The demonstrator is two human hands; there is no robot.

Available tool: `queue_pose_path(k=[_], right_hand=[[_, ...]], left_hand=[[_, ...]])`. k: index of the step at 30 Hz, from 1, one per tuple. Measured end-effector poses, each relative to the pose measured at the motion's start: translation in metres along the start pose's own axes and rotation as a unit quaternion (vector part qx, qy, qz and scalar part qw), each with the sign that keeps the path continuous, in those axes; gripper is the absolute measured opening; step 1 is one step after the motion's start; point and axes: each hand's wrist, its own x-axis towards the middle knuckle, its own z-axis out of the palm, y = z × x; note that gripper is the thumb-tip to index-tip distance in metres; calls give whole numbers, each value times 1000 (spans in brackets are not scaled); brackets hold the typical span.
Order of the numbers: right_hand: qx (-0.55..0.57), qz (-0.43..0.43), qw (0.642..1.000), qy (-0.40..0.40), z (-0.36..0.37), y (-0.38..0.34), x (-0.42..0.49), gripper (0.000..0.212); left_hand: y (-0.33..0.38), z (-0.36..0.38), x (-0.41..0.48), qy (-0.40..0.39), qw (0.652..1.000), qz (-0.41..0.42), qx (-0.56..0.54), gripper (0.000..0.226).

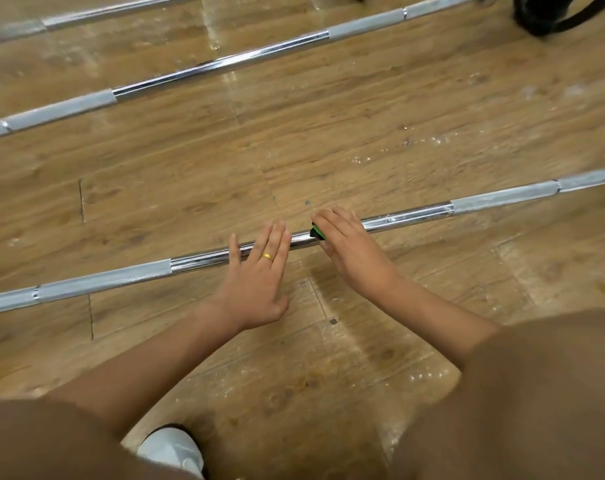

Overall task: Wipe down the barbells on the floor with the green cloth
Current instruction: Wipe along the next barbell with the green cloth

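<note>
The nearest barbell (408, 215) is a chrome bar with grey knurled sections, lying across the wooden floor from lower left to upper right. My left hand (256, 282) lies flat on its smooth middle, fingers straight, a gold ring on one finger. Just to the right, my right hand (349, 251) covers the bar and holds the green cloth (317, 232) against it, thumb on the near side. Only a small green edge of the cloth shows by the fingertips. A second barbell (221, 65) and a third barbell (114, 10) lie parallel, farther away.
A black bag or strap (550, 15) sits at the top right corner. My knees in brown trousers fill the bottom corners, with a white shoe (171, 452) between them. The wooden floor (294, 150) is dusty with white specks.
</note>
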Motion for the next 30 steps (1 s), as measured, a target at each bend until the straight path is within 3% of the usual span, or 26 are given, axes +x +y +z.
queue_pose_path(k=[5, 12, 18, 21, 27, 30], right_hand=[[8, 12, 1000, -23, -4, -1, 1, 46], [-3, 16, 999, 31, 13, 1, -3, 44], [-36, 18, 999, 17, 7, 6, 7, 38], [-36, 54, 997, 50, 8, 7, 9, 36], [-51, -1, 997, 59, 25, -4, 5, 36], [-49, 53, 994, 87, 17, 11, 0, 36]], left_hand=[[0, -4, -3, 11, 1000, -1, -21, 109], [1, 11, -2, 52, 998, -2, -26, 111], [6, 7, 1, 25, 999, -28, -27, 112], [9, 7, 2, 27, 999, -32, -33, 111], [11, 6, 0, 27, 998, -37, -47, 111], [12, 5, -4, 26, 998, -36, -48, 110]])
